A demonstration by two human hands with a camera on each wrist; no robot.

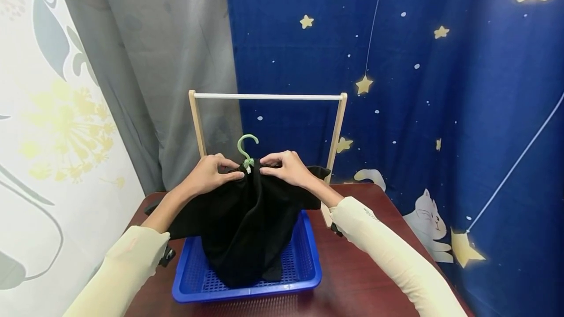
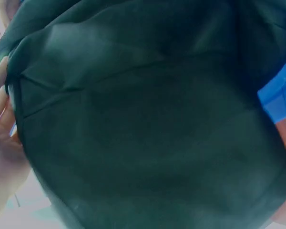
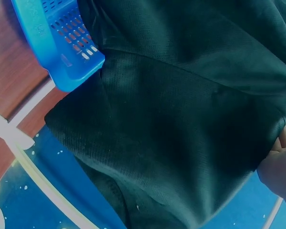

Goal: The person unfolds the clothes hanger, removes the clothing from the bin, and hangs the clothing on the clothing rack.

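A black short-sleeved garment [image 1: 246, 219] hangs above the blue basket [image 1: 312, 258], its lower part reaching down into it. A light green hanger [image 1: 247, 144] is inside the garment; only its hook and neck rise out of the collar. My left hand [image 1: 211, 172] pinches the collar just left of the hook. On the other side of the hook, my right hand [image 1: 288, 168] pinches the collar between thumb and fingers. In both wrist views the cloth fills most of the picture, with the left hand [image 2: 7, 152] and right hand [image 3: 279, 167] at its edge.
A wooden rack with a white crossbar [image 1: 269, 97] stands behind the garment on the dark red table [image 1: 361, 258]. Behind it hang a grey curtain [image 1: 176, 38] and a blue star-patterned curtain [image 1: 308, 53].
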